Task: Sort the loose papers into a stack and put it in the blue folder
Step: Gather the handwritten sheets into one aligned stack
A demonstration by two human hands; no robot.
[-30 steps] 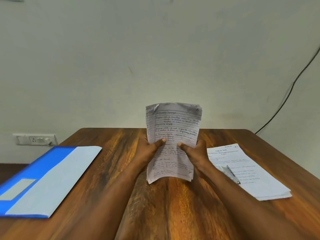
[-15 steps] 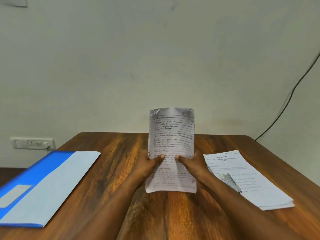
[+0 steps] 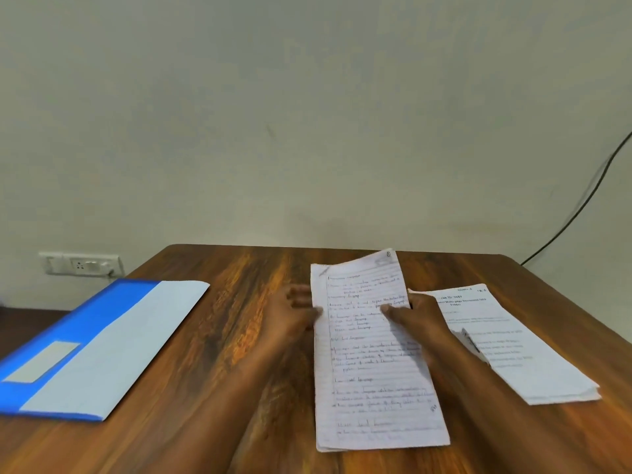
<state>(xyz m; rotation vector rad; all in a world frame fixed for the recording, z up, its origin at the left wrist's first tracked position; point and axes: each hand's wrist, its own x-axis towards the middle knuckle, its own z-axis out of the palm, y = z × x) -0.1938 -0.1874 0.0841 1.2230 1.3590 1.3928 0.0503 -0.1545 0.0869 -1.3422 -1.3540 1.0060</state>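
Handwritten stack being laid flat on the wooden table [image 3: 239, 336], blue folder [image 3: 85, 340] lying well left of the fingers.

The stack of papers [image 3: 372, 364] is pinched at both side edges by the left hand [image 3: 290, 313] and right hand [image 3: 417, 316]; edges should be squared before it is carried leftward.

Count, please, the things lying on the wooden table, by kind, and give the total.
Blue folder: 1
Paper stacks: 2, the handwritten stack in the middle and the printed stack at the right
Pen on the printed stack: 1
Total: 4
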